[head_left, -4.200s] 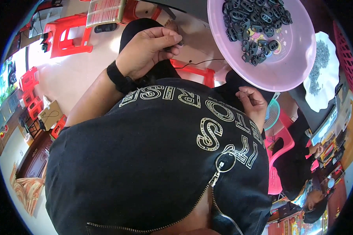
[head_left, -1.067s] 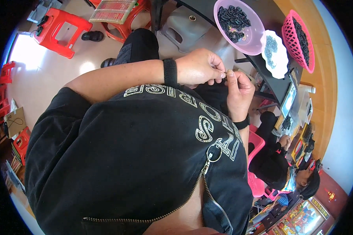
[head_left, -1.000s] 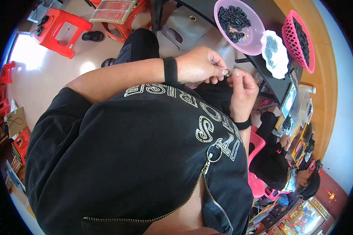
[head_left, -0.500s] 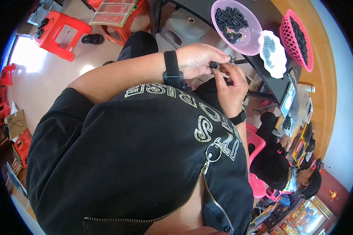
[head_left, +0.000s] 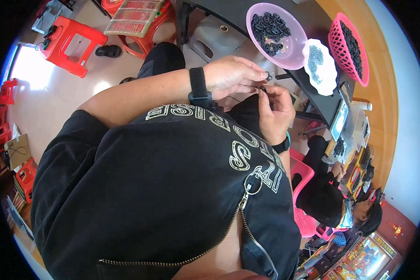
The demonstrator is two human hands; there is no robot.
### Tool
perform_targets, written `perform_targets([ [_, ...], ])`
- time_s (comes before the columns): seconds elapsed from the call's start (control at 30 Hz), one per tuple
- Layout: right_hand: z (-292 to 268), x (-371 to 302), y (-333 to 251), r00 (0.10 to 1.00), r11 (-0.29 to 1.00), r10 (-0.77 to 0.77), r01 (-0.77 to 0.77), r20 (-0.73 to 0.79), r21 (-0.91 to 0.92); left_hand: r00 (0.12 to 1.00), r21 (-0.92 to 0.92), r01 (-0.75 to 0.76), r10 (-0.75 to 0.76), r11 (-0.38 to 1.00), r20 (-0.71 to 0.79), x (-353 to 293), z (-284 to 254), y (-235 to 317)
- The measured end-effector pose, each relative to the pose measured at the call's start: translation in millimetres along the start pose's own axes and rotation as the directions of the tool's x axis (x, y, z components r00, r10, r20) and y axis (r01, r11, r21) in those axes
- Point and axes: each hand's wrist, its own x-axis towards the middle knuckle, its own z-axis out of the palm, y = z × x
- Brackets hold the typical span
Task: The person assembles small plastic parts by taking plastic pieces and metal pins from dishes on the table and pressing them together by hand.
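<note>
My left hand (head_left: 233,77), with a black band on its wrist, pinches a small black ring (head_left: 269,76) at its fingertips. My right hand (head_left: 274,109) is curled just below it, fingertips closed on another small dark piece (head_left: 263,89). Both hands meet in front of my chest, just short of the dark table edge (head_left: 312,93). A pink bowl (head_left: 291,53) with several black rings stands on the table beyond my hands.
A white dish (head_left: 329,77) of small grey parts and a pink mesh basket (head_left: 359,65) of dark parts stand to the right of the bowl. Red plastic stools (head_left: 70,42) stand on the floor at left. Another person (head_left: 331,196) sits at right.
The view has tilted away from the pink bowl since the earliest frame. My hands came together in front of my chest and shifted slightly toward the table edge.
</note>
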Motion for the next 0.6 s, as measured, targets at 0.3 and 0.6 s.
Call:
perform_targets([
  [0.3, -15.6, -2.6, 7.2, 0.992, 0.967, 0.124, -0.114, -0.033, 0.227, 0.998, 0.163, 0.012, -0.002, 0.987, -0.058, -1.1, 4.7, -1.0],
  [0.6, -28.7, -1.0, 2.3, 0.981, 0.938, 0.192, -0.178, -0.017, 0.299, 0.999, 0.419, -0.014, 0.028, 0.908, -0.027, -3.5, 10.7, -3.4],
])
